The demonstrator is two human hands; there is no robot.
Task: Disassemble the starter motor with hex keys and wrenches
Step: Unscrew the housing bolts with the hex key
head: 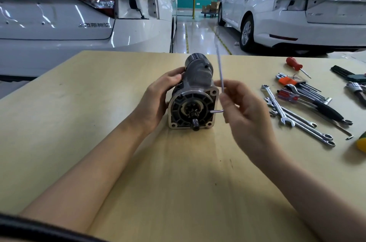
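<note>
Right hand: the right hand (242,115) pinched an L-shaped hex key (220,71) by its long arm, which stood almost upright; the short arm pointed left into the motor's face.
Left hand: the left hand (158,99) gripped the starter motor (195,95) along its left side.
Motor: it lay near the bench's (99,123) far edge, long axis running away from the person, pinion end facing them.
Key relation: the right hand was nearer the engaged bolt.
Tools: spare wrenches (297,119) lay towards the right edge.

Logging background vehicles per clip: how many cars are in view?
2. One white car stands behind the table's left side; another white car is at right. Others may be hidden.
</note>
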